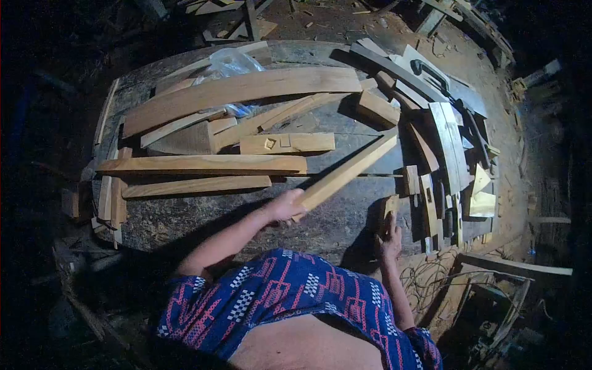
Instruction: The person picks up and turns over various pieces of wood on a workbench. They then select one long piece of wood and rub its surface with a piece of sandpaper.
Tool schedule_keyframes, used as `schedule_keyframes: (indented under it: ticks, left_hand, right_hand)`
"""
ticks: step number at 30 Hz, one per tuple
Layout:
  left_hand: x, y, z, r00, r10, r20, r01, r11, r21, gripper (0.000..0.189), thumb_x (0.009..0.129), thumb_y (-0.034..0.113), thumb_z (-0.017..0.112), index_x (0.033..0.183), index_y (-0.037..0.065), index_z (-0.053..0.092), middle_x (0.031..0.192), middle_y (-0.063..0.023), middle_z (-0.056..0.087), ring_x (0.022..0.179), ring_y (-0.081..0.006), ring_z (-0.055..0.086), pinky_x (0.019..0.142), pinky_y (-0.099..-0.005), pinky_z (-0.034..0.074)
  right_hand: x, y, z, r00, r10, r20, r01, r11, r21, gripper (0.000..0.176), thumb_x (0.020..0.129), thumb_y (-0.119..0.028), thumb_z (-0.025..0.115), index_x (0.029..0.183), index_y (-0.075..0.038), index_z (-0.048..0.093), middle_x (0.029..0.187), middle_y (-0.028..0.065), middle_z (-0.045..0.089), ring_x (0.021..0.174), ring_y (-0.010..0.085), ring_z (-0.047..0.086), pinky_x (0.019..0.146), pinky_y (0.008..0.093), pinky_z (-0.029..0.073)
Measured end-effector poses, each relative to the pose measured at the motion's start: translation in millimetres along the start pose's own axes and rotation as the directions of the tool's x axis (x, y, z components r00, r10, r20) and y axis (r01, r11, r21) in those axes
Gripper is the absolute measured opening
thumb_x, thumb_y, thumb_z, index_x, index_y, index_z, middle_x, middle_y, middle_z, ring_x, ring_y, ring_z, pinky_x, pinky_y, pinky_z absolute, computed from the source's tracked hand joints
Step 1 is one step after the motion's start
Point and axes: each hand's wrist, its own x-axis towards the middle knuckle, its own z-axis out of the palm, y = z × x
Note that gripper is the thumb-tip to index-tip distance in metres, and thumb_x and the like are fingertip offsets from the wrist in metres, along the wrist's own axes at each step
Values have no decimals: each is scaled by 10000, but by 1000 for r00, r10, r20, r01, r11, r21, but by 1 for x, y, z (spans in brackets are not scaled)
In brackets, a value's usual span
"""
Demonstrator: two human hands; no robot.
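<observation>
My left hand is wrapped round the near end of a squared wooden bar. The bar slants up to the right above the bench, its far end close to a thick wood block. Lower right, my right hand grips a short wooden block, with a finger laid along it; its underside is hidden. Left of the bar lie a long wooden rail and a piece with square mortise marks.
A wide curved board and a clear plastic bag lie at the back of the workbench. On the right are a metal C-clamp, a pale plank and several offcuts. Cables tangle on the ground beside me.
</observation>
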Motion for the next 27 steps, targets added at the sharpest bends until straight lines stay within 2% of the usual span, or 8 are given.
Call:
schedule_keyframes:
  ticks: [1,3,5,6,8,11,20,27]
  left_hand:
    - [-2,-1,-7,1000,-21,-5,21,1000,3,334,783,136,582,1081,55,456,793,-41,553,620,-109,557,481,-263,479]
    - [-9,-5,-18,953,266,-144,-213,928,306,343,748,86,580,1066,51,457,762,-68,566,607,-190,572,511,-312,485]
    - [-28,9,-21,930,267,-253,-117,867,484,387,676,81,576,1048,50,474,816,-156,562,772,-358,541,735,-418,438]
    - [-28,2,-22,933,271,-236,-129,865,485,387,676,81,576,1048,50,474,816,-156,562,772,-358,541,735,-418,438]
    - [-35,-14,-20,771,515,-375,-111,688,717,495,677,78,601,1150,92,455,942,-151,532,867,-365,494,782,-423,413]
    - [-45,-21,-12,751,583,-310,-117,580,806,609,658,73,636,1224,132,418,1068,-144,465,964,-338,437,842,-424,376]
    - [-48,-59,-4,741,618,-263,-168,549,819,670,641,126,669,1250,118,388,1097,-133,440,1051,-333,379,927,-412,322]
    - [-63,-87,1,645,485,-590,86,721,687,588,598,186,723,1135,74,510,1067,-129,473,1075,-317,357,933,-405,307]
  right_hand:
    - [1,-4,-2,1000,11,-4,-11,1000,-5,859,611,-164,671,1336,-298,230,903,108,464,856,312,497,671,400,427]
    - [-3,-9,-6,997,-50,-65,51,999,15,845,613,-160,666,1331,-300,242,884,109,452,829,316,482,672,407,422]
    - [-2,-5,-3,995,-51,-88,53,998,24,855,601,-151,674,1327,-301,248,875,114,447,811,326,468,679,415,413]
    - [-1,-7,-4,994,-74,-86,76,997,12,848,602,-151,671,1325,-297,254,872,120,448,812,330,464,682,416,410]
    - [0,-5,-5,974,-180,-136,184,983,14,830,605,-164,662,1323,-277,263,860,136,453,809,344,458,683,414,407]
    - [1,-3,-3,975,-191,-116,194,981,22,849,592,-153,666,1328,-264,256,872,137,449,818,342,454,682,417,407]
    - [31,2,-47,947,-302,114,289,950,116,674,675,-125,592,1293,-236,345,912,146,475,865,344,477,736,410,411]
    - [108,-45,-93,667,-733,133,720,680,136,582,694,-75,571,1243,-196,418,921,114,510,808,305,485,708,390,408]
